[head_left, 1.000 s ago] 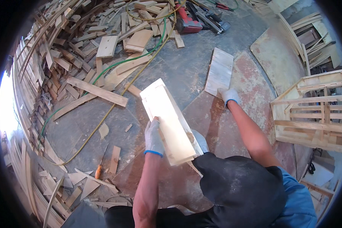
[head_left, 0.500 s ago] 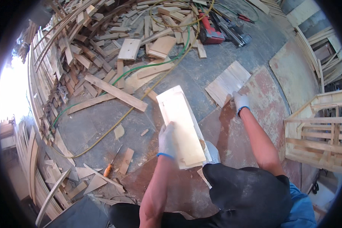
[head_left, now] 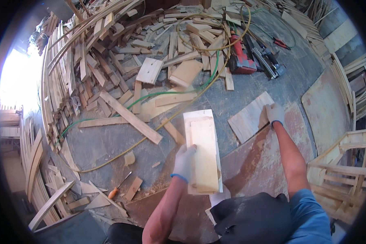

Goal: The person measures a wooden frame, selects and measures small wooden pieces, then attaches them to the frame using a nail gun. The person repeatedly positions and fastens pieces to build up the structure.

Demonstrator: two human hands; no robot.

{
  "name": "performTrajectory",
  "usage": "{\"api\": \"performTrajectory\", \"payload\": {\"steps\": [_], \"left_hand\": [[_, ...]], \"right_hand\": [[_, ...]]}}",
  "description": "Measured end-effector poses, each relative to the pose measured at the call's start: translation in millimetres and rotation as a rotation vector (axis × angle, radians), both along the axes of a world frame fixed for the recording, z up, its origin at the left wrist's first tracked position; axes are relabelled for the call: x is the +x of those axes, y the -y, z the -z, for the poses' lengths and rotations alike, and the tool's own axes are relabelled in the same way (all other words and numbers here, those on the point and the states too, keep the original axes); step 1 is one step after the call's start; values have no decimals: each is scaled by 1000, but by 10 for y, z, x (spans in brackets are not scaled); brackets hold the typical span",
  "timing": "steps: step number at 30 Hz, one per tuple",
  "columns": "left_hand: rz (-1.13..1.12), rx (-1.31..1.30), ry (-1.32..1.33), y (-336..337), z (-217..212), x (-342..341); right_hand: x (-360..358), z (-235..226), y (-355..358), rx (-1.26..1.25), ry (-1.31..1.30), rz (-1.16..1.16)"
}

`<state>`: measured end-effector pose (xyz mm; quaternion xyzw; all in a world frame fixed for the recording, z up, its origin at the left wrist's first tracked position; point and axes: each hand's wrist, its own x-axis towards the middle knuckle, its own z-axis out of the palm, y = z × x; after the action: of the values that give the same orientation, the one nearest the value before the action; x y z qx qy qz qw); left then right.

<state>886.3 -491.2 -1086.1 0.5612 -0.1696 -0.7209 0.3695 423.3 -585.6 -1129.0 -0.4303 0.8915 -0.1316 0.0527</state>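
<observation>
My left hand (head_left: 184,162), in a pale glove with a blue cuff, grips the left side of a small stack of flat wooden boards (head_left: 203,150). The stack is held up over my lap, long side pointing away from me. To the right, my gloved right hand (head_left: 275,113) is closed at the right edge of a wide, short wooden board (head_left: 250,118). That board is low over or on the floor; which one, I cannot tell. My fingertips on it are partly hidden.
A heap of wood offcuts (head_left: 110,73) fills the far left. A red power tool (head_left: 242,61) and a nail gun (head_left: 268,63) lie at the back. Green and yellow hoses (head_left: 138,142) cross the floor. A screwdriver (head_left: 114,192) lies near left; a wooden frame (head_left: 345,171) stands right.
The view has shifted. My right hand has moved away from me along the wide board's edge, and that board has turned slightly. The left hand still holds the stack, now more upright in view.
</observation>
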Motion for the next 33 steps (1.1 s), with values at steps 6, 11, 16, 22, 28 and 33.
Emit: {"api": "performTrajectory", "payload": {"steps": [6, 11, 16, 22, 28, 33], "left_hand": [[151, -115, 75, 590, 112, -383], [360, -223, 286, 979, 71, -727], [520, -378, 494, 1146, 456, -864], [893, -577, 1028, 1379, 229, -1036], [801, -474, 944, 1135, 162, -1198], [802, -441, 881, 1016, 262, -1167]], "right_hand": [[106, 261, 171, -140, -53, -68], [669, 256, 201, -131, 233, -195], [983, 229, 353, -206, 194, -310], [812, 313, 35, 26, 282, -184], [794, 373, -658, -213, 627, 54], [821, 368, -1301, -262, 968, 122]]}}
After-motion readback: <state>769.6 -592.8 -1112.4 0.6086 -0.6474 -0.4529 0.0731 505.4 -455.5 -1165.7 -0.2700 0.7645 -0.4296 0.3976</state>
